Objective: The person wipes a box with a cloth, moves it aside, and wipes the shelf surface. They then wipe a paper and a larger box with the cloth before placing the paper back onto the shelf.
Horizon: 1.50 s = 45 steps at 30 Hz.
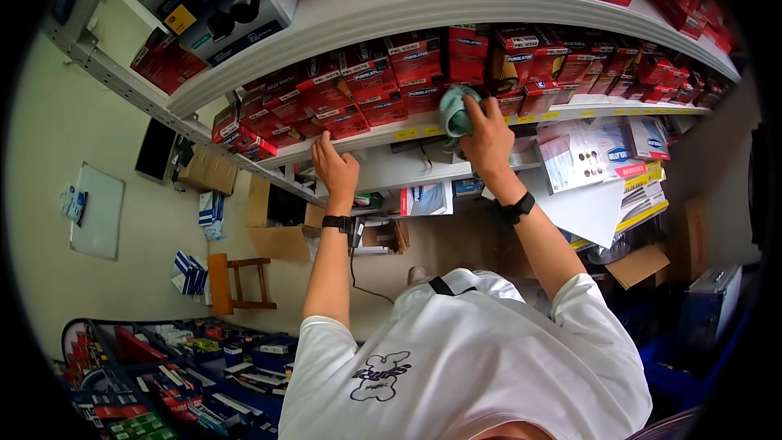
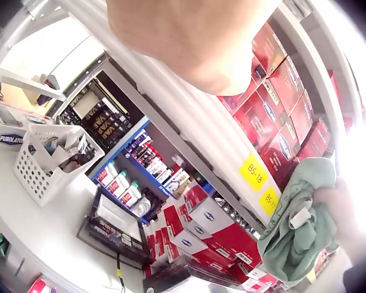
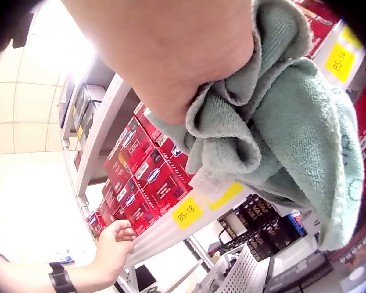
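Observation:
A green terry cloth (image 1: 456, 118) is bunched in my right hand (image 1: 487, 143), which grips it at the front edge of the shelf (image 1: 383, 137). In the right wrist view the cloth (image 3: 293, 134) hangs in loose folds beside the yellow shelf labels (image 3: 188, 213). Further left, my left hand (image 1: 334, 169) rests its fingertips on the same shelf edge, below the red boxes (image 1: 338, 118). The right wrist view shows the left hand (image 3: 114, 247) with fingers loosely bent against the edge and no object in them.
Red boxes (image 1: 417, 73) stand stacked along the shelf, with another loaded shelf (image 1: 456, 4) above. Lower down are a white perforated basket (image 2: 55, 162) and a dark framed box (image 2: 116, 229). A wooden stool (image 1: 236, 283) and cardboard boxes (image 1: 277, 228) stand on the floor.

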Tool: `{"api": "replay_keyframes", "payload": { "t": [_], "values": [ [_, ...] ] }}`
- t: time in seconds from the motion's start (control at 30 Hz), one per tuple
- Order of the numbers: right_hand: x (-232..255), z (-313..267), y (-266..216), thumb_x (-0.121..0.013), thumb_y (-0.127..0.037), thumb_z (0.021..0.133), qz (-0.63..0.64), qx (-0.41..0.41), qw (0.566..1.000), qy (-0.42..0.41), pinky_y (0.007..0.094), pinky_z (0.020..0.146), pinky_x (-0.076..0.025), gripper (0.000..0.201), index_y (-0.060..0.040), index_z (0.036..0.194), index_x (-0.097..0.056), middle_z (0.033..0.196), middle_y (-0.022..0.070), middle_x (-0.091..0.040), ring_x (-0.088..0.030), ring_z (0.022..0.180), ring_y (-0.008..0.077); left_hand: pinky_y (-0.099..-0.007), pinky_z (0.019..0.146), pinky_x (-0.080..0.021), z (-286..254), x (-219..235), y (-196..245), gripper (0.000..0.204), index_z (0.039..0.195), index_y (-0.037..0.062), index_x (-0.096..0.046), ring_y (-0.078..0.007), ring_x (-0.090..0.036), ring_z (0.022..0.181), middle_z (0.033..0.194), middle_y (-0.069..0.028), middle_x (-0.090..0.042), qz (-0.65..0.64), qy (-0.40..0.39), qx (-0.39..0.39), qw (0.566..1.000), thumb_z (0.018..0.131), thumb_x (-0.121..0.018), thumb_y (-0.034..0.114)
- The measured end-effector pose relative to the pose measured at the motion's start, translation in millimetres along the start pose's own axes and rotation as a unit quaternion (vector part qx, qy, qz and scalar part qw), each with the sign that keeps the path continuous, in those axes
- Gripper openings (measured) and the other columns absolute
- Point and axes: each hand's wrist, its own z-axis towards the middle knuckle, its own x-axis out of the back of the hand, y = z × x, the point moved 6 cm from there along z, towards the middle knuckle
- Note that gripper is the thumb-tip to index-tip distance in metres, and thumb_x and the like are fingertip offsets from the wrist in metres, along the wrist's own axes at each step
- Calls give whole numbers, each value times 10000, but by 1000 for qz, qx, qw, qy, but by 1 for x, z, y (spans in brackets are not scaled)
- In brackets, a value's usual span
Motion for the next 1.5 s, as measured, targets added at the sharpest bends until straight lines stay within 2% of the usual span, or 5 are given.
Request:
{"api": "replay_keyframes", "payload": {
  "t": [0.23,0.63,0.77,1.07,1.5],
  "values": [
    [-1,7,-14,-710,-1,639,-51,-36,998,33,419,690,-560,678,-177,1288,-630,1088,86,-560,-646,977,315,-552,957,-452,8,5,-8,522,1247,-63,-525,-481,-564,1047,1105,-281,-616,-45,13,-78,996,728,-517,-12],
    [2,-3,-14,-698,-1,632,-64,-18,996,57,425,682,-554,685,-183,1288,-632,1097,108,-568,-652,929,343,-556,1062,-414,0,-8,-14,576,1300,-93,-502,-488,-557,1143,1194,-313,-603,-64,17,-77,995,731,-509,-4],
    [5,4,-17,-704,1,628,-67,-2,995,74,423,675,-553,690,-185,1289,-633,1101,105,-562,-650,924,341,-562,985,-437,1,-6,-11,568,1284,-80,-501,-496,-539,1093,1171,-305,-589,-73,43,-99,991,722,-500,-3],
    [-19,3,-10,-725,-34,631,-112,15,994,-3,401,646,-544,592,-192,1198,-663,1039,90,-533,-646,931,298,-566,1007,-426,-1,-6,-9,583,1297,-82,-498,-508,-529,1109,1192,-306,-587,-66,51,-106,991,721,-502,8],
    [-10,5,-16,-719,-37,654,-105,-4,994,4,429,653,-553,570,-206,1196,-670,1055,97,-537,-649,946,299,-568,1038,-415,-2,-6,-12,613,1325,-92,-479,-506,-532,1136,1225,-316,-581,-67,32,-108,991,721,-514,3]
  ]
}}
